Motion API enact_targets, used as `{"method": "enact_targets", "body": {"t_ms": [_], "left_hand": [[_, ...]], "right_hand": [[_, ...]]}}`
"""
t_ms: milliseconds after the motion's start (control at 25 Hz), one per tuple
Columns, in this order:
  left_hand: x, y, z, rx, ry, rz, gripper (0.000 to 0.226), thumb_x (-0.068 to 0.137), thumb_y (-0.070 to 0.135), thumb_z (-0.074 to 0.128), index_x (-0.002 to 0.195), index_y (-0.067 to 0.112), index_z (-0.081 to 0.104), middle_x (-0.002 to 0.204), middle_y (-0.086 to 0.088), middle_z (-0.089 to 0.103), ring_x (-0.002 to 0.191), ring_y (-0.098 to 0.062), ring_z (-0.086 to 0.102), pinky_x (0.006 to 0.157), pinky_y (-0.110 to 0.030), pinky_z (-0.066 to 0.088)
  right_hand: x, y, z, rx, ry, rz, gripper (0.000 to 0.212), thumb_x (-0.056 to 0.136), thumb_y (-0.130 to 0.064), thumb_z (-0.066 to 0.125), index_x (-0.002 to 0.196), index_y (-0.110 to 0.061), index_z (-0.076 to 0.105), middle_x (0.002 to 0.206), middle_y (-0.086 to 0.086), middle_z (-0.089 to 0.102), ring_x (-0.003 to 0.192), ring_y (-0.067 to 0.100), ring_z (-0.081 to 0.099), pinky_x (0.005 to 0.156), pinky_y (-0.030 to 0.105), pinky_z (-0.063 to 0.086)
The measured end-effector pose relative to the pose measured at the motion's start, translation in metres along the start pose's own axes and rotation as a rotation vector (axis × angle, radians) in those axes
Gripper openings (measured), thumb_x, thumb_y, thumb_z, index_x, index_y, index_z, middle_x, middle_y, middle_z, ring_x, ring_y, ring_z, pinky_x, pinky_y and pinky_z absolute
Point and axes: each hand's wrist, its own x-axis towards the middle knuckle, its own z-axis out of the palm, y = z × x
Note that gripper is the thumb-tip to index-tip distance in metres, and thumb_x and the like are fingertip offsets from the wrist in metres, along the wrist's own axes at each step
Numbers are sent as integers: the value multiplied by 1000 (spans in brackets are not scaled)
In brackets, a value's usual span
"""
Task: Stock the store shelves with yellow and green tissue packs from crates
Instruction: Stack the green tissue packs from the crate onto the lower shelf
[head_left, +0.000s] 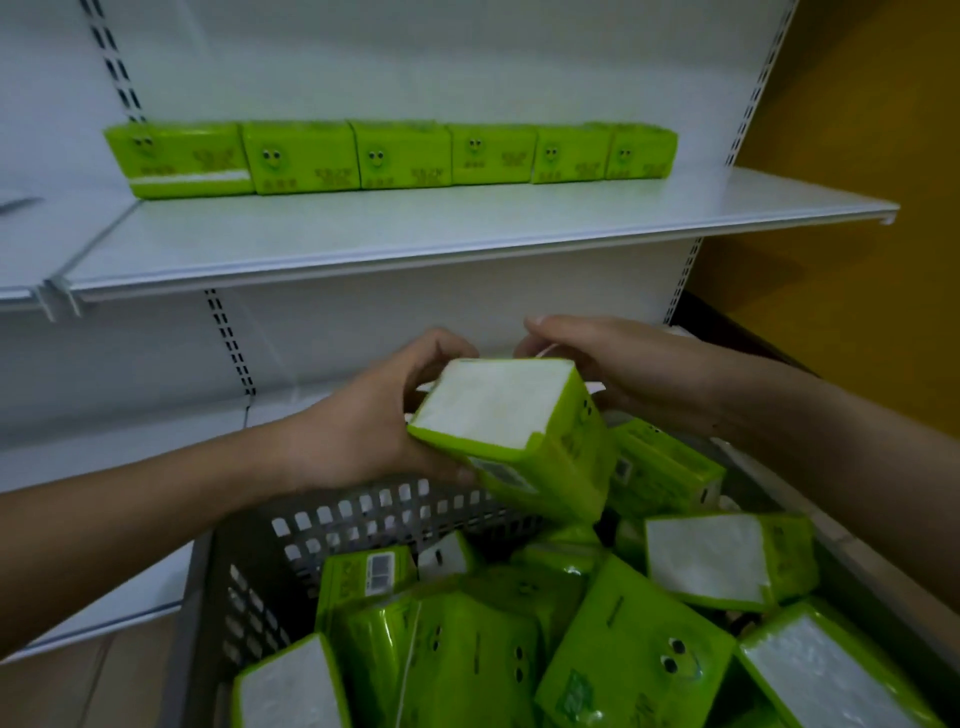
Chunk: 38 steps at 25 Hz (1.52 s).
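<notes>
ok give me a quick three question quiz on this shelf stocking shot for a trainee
1. True or false: the row of green tissue packs on the upper shelf stands along its front edge.
2. How many packs are in that row?
3. Multiple choice: the held pack is gripped by A) the left hand only, B) the right hand only, C) both hands.

Key:
1. False; the row stands at the back, against the rear panel.
2. Six.
3. C; both hands grip it above the grey crate.
</notes>
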Motion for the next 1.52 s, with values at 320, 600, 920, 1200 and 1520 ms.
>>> {"method": "enact_targets", "body": {"t_ms": [320, 600, 920, 1200, 1520], "left_hand": [[0, -9, -5, 253, 305, 444, 49, 78, 23, 74, 115, 38, 44, 136, 9, 52, 124, -13, 55, 84, -42, 55], [4, 17, -51, 295, 231, 301, 111, 51, 50, 89, 141, 49, 23, 152, 6, 24, 137, -12, 36, 102, -35, 45], [56, 105, -152, -154, 45, -136, 53, 83, 59, 50, 131, 37, 51, 126, -7, 64, 105, -23, 64, 83, -37, 55], [50, 76, -194, -248, 202, -167, 46, 85, 38, 66, 129, 31, 51, 103, -8, 64, 85, -24, 61, 74, -36, 52], [34, 46, -265, -657, 799, -112, 44, 84, 20, 74, 119, -1, 58, 113, -17, 64, 91, -27, 70, 60, -29, 59]], "right_hand": [[-2, 10, 1, 386, -234, 75, 40, 81, -39, 59, 119, -30, 62, 107, 6, 71, 90, 26, 68, 73, 47, 58], [6, -31, 0, 324, 106, -224, 36, 92, -29, 59, 127, -33, 54, 123, 8, 64, 99, 28, 65, 88, 60, 49], [50, -144, -13, 115, 161, -527, 35, 72, -27, 72, 106, -22, 65, 99, 4, 72, 91, 20, 68, 79, 38, 54], [101, -208, 17, -66, 190, -495, 36, 75, -29, 77, 107, -17, 68, 99, 8, 72, 87, 19, 69, 77, 31, 58], [159, -255, 85, -497, 422, -648, 68, 80, -45, 74, 139, -39, 40, 134, 1, 31, 113, 14, 47, 89, 27, 45]]}}
